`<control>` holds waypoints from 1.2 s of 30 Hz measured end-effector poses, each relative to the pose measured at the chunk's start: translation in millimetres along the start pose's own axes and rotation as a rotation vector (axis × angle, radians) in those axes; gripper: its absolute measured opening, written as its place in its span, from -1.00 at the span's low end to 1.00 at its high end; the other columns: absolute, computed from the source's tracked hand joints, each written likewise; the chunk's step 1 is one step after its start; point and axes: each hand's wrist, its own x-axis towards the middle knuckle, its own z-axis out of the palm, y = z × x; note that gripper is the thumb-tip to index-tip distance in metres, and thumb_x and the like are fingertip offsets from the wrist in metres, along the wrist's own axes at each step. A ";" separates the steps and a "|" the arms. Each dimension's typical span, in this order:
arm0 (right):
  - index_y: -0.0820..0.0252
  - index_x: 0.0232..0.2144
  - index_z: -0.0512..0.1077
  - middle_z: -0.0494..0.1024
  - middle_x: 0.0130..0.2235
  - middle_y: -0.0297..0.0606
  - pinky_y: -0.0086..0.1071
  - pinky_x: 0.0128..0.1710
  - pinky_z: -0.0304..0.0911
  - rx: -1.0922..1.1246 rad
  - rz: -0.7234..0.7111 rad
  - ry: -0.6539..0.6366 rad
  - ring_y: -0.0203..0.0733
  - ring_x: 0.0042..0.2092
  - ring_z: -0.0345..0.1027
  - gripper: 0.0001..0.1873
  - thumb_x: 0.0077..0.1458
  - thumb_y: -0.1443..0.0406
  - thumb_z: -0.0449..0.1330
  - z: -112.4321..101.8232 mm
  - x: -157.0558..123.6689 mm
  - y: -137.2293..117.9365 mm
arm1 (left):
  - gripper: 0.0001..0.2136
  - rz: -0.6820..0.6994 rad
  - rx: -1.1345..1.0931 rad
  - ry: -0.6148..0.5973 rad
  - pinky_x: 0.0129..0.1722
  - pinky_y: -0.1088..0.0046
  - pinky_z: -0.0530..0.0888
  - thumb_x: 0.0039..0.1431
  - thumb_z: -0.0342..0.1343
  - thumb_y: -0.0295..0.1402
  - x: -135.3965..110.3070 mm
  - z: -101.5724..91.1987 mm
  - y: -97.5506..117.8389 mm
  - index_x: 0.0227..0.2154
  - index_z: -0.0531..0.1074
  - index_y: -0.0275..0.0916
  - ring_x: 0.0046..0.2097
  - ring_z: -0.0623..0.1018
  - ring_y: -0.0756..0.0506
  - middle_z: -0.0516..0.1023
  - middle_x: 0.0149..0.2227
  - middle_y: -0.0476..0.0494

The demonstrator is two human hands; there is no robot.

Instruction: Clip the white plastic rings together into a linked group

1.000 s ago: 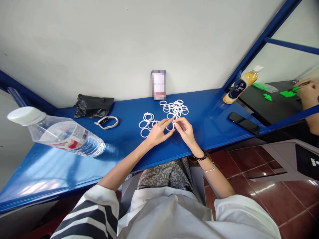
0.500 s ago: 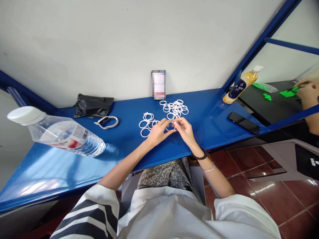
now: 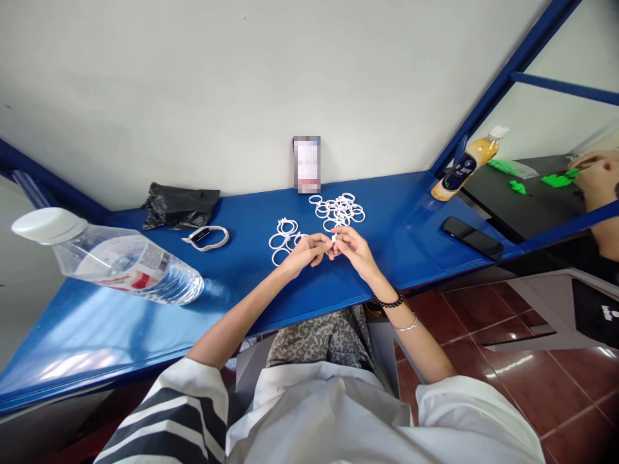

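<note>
My left hand point(image 3: 308, 250) and my right hand point(image 3: 356, 249) meet near the front of the blue table, both closed in a pinch. Between their fingertips is a small white ring point(image 3: 333, 238), mostly hidden by the fingers. Beyond my right hand lies a loose pile of white rings point(image 3: 341, 207), each with a small knob or clasp. A smaller group of white rings point(image 3: 279, 241) rests at the left, partly covered by my left hand.
A phone point(image 3: 307, 165) leans on the wall. Left are a black plastic bag point(image 3: 180, 205), a wristband point(image 3: 211, 238) and a large water bottle point(image 3: 140, 261). Right, a dark phone point(image 3: 471, 237) and a juice bottle point(image 3: 468, 166). Beyond the frame, another person's hand point(image 3: 597, 171) is near green pieces.
My left fingers have curled in and closed around the ring, which showed as an open loop before. The hands have drawn closer together; the loose rings lie as they were.
</note>
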 end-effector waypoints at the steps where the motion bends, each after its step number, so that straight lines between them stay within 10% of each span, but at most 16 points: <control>1: 0.10 -0.09 0.38 0.37 -0.48 -0.44 -0.38 -0.33 0.24 0.063 0.042 -0.020 -0.32 -0.43 0.28 -0.65 0.11 0.13 0.26 -0.2 0.2 -1.1 | -0.58 -0.048 -0.074 -0.042 -0.66 0.58 0.05 0.00 0.27 -0.01 -0.1 -0.3 1.1 -0.39 0.36 -0.30 -0.67 0.18 0.16 0.41 -0.56 0.01; 9: 0.12 -0.18 0.33 -0.08 -0.60 -0.57 -0.46 -0.53 -0.15 0.472 0.299 -0.072 -0.38 -0.56 -0.26 -0.73 0.02 0.33 0.23 -0.8 2.1 -6.1 | -0.56 -0.068 -0.277 -0.241 -0.59 0.60 -0.06 0.03 0.28 -0.02 -2.0 4.2 0.8 -0.55 0.27 -0.29 -0.60 -0.02 0.16 -0.01 -0.65 0.18; 19: 0.11 -0.24 0.34 -0.10 -0.61 -0.54 -0.45 -0.49 -0.03 0.589 0.250 -0.002 -0.33 -0.56 -0.25 -0.83 0.08 0.41 0.10 2.2 3.4 -7.2 | -0.57 -0.002 -0.413 -0.147 -0.55 0.60 0.08 0.07 0.28 -0.08 -0.4 7.9 -6.6 -0.57 0.25 -0.31 -0.58 0.10 0.15 0.10 -0.61 0.11; 27: 0.07 -0.15 0.33 0.17 -0.59 -0.52 -0.31 -0.26 0.23 0.254 0.088 0.088 -0.30 -0.49 0.13 -0.71 0.07 0.17 0.23 5.6 3.0 -4.8 | -0.57 0.088 -0.110 0.140 -0.37 0.53 0.39 0.01 0.28 -0.02 -0.7 3.0 0.7 -0.21 0.47 -0.27 -0.40 0.44 0.06 0.49 -0.34 -0.05; 36: 0.04 -0.12 0.32 0.49 -0.47 -0.36 -0.10 0.07 0.16 -0.480 -0.246 0.167 -0.08 -0.20 0.48 -0.80 0.26 0.12 0.08 10.8 -4.8 -1.0 | -0.73 0.311 0.322 0.320 -0.31 0.50 0.43 0.08 0.24 -0.20 -0.8 0.9 -1.1 -0.23 0.46 -0.28 -0.35 0.52 0.02 0.55 -0.26 -0.11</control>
